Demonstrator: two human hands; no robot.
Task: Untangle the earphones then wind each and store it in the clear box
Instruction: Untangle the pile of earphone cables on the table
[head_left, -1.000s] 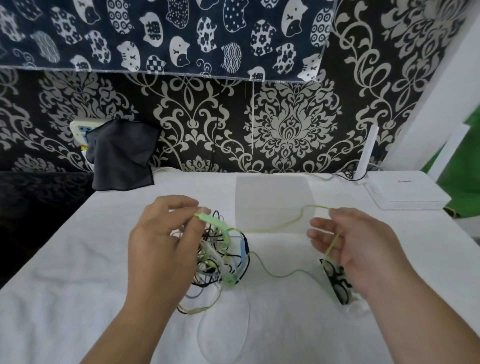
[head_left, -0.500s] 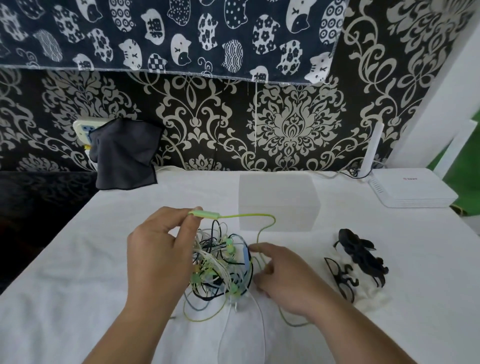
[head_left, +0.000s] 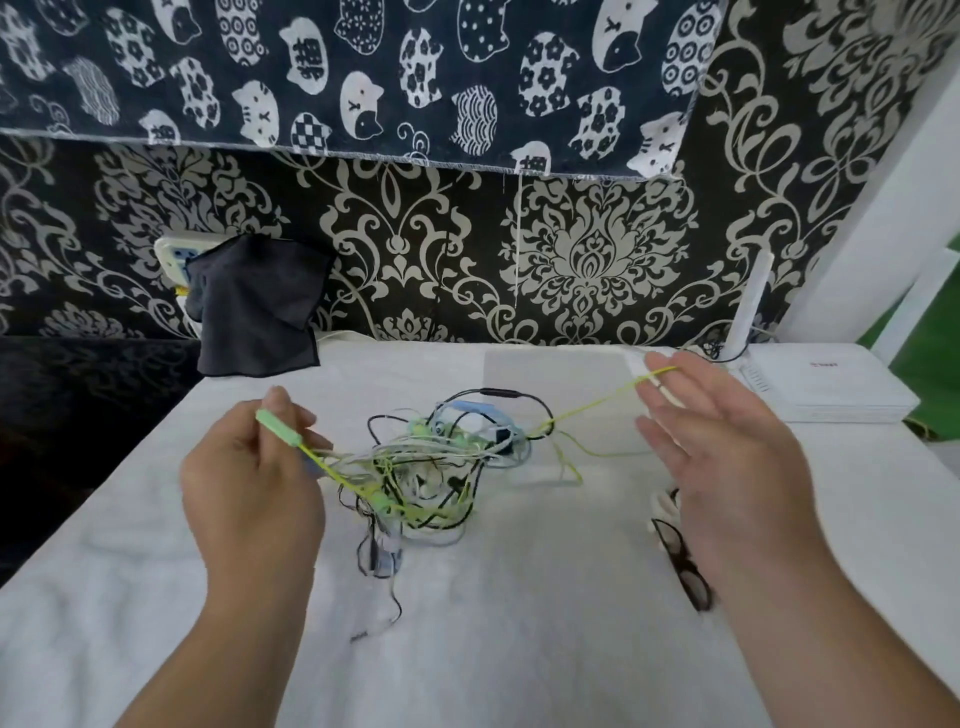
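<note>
- The earphones (head_left: 441, 467) lie as one knot of green, black, blue and white cords in the middle of the white cloth (head_left: 519, 649), between the two hands and just in front of the clear box (head_left: 561, 384).
- The left hand (head_left: 254, 488) pinches the thick stub end of the green cord (head_left: 597, 402) between thumb and forefinger, and its other fingers are curled in.
- The right hand (head_left: 727, 457) is spread, with fingers (head_left: 675, 410) straight and slightly apart. The green cord runs taut from the knot up to its fingertips. I cannot tell whether it is hooked over one finger or caught between two.
- The cords look very light, thin and limp, so the whole knot will likely drag along if one strand is pulled hard. They are probably also easy to damage at the joints near the buds and plugs.
- The best hold is probably on the stiffer parts: the plug, the inline piece or a bud. Slack can then be fed through the loops rather than tugged.
- A black thing (head_left: 683, 566) lies partly under the right hand; I cannot tell what it is.
- A white router (head_left: 831, 389) sits at the far right, and a dark cloth (head_left: 254, 312) hangs at the back left.
</note>
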